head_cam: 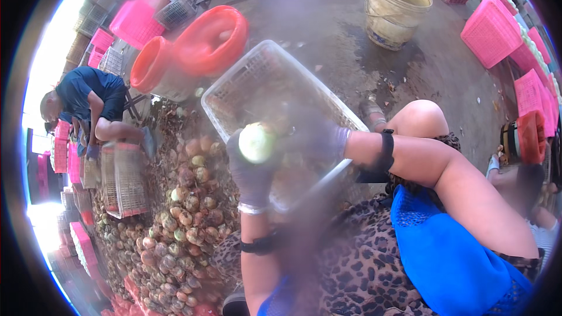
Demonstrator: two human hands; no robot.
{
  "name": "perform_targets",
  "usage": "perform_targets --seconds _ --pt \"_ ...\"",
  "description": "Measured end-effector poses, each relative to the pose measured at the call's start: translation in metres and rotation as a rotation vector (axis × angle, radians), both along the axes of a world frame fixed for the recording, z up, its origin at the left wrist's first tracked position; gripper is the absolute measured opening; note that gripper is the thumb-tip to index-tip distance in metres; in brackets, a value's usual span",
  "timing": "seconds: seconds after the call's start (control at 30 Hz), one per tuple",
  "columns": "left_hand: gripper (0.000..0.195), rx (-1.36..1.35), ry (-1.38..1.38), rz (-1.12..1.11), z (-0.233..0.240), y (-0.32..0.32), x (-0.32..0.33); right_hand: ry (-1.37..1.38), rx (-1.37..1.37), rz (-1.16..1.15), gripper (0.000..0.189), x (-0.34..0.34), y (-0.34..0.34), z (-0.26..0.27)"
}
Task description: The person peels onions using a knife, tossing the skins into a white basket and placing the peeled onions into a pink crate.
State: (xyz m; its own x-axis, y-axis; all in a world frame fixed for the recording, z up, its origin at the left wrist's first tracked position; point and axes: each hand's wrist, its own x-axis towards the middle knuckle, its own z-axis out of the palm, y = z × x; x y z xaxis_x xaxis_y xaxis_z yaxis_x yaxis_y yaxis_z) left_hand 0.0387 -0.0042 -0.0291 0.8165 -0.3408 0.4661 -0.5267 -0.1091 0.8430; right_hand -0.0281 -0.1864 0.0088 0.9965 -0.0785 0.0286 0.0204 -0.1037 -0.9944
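My left hand (251, 176), in a thin purplish glove, grips a pale, peeled onion (256, 142) above the near left side of a white plastic crate (307, 69). Just right of the onion is my gloved right hand (322, 138), reaching over the crate. A smear on the lens blurs its fingers, so whether they hold anything is hidden. The crate stands tilted in view before my knees, its contents hazy. Left of my left hand lies a large heap of unpeeled onions (193, 210) with dry brown skins.
Two containers lined with red plastic, a large one (210, 44) and a smaller one (149, 66), stand beyond the crate. A dirty white bucket (397, 11) is on the wet floor. At left, a person (90, 96) bends beside a crate (125, 180). Pink crates (491, 30) line the right.
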Motion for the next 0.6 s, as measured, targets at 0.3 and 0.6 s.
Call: perform_targets --seconds 0.3,0.6 --pt "0.079 0.128 0.132 -0.158 0.013 0.016 -0.011 -0.217 -0.176 -0.011 0.040 -0.001 0.007 0.006" --pt "0.065 -0.182 0.608 -0.360 0.042 0.022 -0.017 -0.183 -0.440 -0.130 0.020 0.033 -0.009 -0.033"
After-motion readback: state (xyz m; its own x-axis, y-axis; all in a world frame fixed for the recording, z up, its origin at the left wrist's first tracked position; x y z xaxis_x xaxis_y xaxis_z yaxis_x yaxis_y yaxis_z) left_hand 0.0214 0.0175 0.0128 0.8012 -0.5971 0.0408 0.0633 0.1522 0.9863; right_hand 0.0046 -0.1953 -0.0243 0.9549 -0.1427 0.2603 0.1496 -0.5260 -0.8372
